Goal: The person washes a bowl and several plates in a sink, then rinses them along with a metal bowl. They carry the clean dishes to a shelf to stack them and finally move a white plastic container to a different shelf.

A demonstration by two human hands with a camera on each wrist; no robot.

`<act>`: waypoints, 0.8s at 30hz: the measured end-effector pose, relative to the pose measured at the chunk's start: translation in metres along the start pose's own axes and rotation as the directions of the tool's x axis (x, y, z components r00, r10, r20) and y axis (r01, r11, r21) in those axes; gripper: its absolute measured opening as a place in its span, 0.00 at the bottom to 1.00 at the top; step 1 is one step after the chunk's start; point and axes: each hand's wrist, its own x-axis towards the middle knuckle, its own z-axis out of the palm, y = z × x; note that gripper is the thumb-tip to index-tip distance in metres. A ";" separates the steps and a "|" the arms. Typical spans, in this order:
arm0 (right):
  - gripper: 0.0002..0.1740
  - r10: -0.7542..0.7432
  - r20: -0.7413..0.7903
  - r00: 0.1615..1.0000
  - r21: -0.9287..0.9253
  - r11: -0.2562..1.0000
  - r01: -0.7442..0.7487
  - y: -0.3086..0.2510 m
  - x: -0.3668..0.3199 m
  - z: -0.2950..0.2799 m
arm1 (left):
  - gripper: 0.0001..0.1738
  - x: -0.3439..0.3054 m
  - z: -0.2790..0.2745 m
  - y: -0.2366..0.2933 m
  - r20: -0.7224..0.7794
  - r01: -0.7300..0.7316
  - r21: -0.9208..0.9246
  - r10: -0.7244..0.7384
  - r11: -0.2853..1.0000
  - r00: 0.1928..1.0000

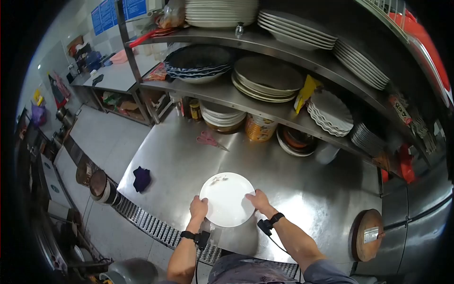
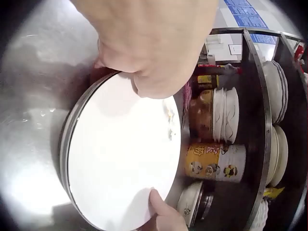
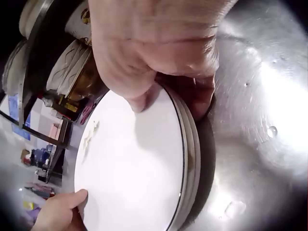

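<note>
A stack of white oval plates [image 1: 227, 203] is between my two hands, close over the steel table [image 1: 175, 156]. The top plate has a thin dark rim line and a small patterned mark near its far edge; the edges of the plates under it show in the right wrist view [image 3: 192, 154]. My left hand [image 1: 198, 208] grips the left side, its thumb on the top plate. On the opposite side my right hand [image 1: 259, 201] holds the edge, thumb above and fingers curled beneath. Its lower fingers are partly hidden by the stack.
Pink-handled scissors [image 1: 208, 138] and a dark purple cloth [image 1: 141, 179] lie on the table. A yellow can [image 1: 259, 128] and bowls stand under the shelves, which carry stacked plates [image 1: 267, 78]. At the right is a round wooden board [image 1: 364, 232] with a metal piece on it.
</note>
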 end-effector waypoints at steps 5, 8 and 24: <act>0.35 0.027 -0.022 0.999 -0.077 0.997 -0.028 -0.019 -0.015 -0.007 | 0.30 0.018 0.023 -0.001 0.004 0.175 -0.296 -0.182 0.939 0.983; 0.36 -0.061 -0.028 0.998 -0.043 0.997 0.060 -0.021 -0.028 -0.015 | 0.30 0.023 0.039 -0.015 -0.091 0.143 -0.412 -0.197 0.900 0.976; 0.27 -0.550 0.116 0.827 0.090 0.835 0.543 -0.111 -0.103 -0.002 | 0.39 -0.094 -0.049 -0.063 -0.233 -0.001 -0.857 -0.387 0.515 0.892</act>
